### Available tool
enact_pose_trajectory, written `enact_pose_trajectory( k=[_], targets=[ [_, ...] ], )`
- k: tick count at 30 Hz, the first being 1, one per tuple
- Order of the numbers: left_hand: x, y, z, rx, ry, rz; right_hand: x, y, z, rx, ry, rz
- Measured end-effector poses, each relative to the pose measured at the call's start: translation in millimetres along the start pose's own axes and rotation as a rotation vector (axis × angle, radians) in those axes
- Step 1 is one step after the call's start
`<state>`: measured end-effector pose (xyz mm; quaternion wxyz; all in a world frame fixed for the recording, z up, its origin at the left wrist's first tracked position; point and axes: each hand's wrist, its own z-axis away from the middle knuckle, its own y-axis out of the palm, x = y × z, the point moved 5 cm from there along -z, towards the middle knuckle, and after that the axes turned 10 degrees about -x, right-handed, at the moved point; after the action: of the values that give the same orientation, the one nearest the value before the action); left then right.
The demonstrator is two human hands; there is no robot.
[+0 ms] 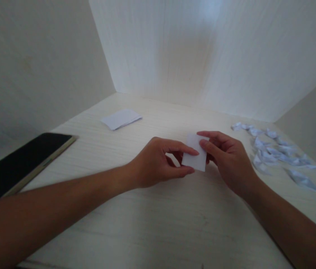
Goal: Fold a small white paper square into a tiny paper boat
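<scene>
A small white rectangle of paper (194, 161) is held between my two hands, just over the pale tabletop (158, 224). My left hand (162, 162) grips its left side, with the index finger lying across its face and the thumb at its lower edge. At its upper right, my right hand (226, 157) pinches the paper between thumb and fingers. Parts of the fingers behind the sheet are hidden. Whether the paper is folded or a single layer I cannot tell.
Several folded white paper pieces (270, 151) lie scattered at the right. A small stack of white paper (122, 118) rests at the back left. A dark phone-like device (26, 160) with a pale edge lies at the left. Pale walls (186, 56) enclose the table's back and sides.
</scene>
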<state>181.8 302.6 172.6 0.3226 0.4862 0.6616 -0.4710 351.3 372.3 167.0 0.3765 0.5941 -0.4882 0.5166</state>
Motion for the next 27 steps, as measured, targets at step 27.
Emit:
enact_pose_trajectory(
  k=[27],
  targets=[
    [2.2,0.7,-0.6,-0.015,0.009,0.059,24.5,-0.8,3.4,-0.033,-0.237,0.066]
  ],
)
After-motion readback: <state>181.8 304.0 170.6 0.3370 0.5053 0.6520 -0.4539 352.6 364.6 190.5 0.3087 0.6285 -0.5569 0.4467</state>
